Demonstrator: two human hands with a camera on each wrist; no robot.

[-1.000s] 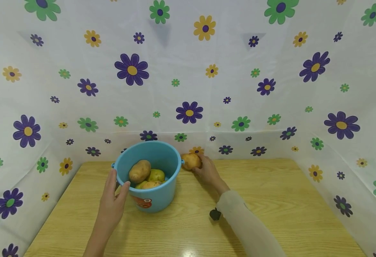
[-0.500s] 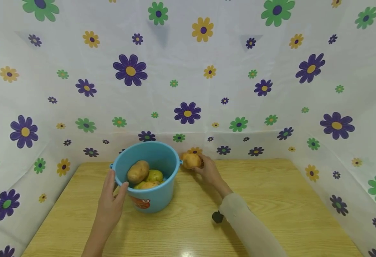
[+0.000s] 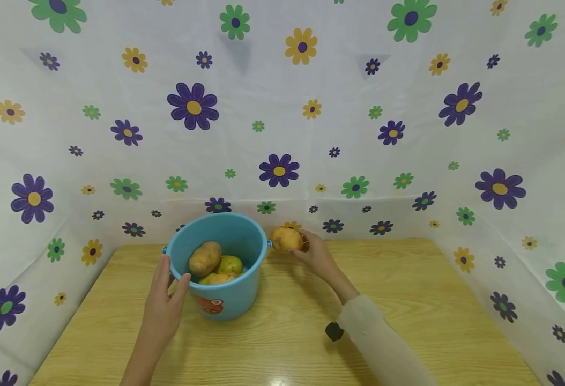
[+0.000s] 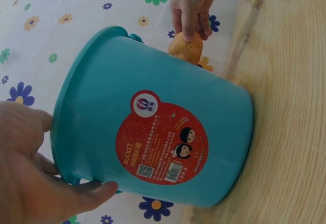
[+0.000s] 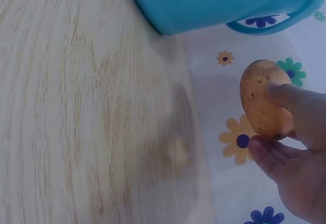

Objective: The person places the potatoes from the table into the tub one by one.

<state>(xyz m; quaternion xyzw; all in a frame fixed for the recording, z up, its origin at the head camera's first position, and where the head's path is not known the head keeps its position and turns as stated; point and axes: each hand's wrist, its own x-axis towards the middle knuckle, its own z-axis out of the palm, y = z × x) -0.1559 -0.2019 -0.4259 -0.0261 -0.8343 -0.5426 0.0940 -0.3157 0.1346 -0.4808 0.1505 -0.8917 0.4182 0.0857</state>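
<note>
My right hand (image 3: 317, 254) pinches a light brown potato (image 3: 285, 239) just right of the bucket, thumb on one side and fingers on the other. In the right wrist view that potato (image 5: 265, 99) is raised off the table, with a shadow on the wood below. My left hand (image 3: 163, 303) rests against the left front of the blue bucket (image 3: 236, 301), fingers straight along its outside and thumb at the rim. Several potatoes lie inside: a brown one (image 3: 205, 259) on top, a greenish one (image 3: 230, 265) beside it, others partly hidden by the wall.
The bucket stands upright at the left back of the wooden table (image 3: 408, 300). A white cloth with printed flowers (image 3: 350, 118) hangs behind and along both sides. The bucket's handle (image 5: 285, 28) hangs down at its side. A small black object (image 3: 334, 331) shows beside the right sleeve.
My right hand has lifted the potato slightly beside the bucket, and its wrist has swung a little to the right. The left hand stays at the bucket. The head view has shifted slightly.
</note>
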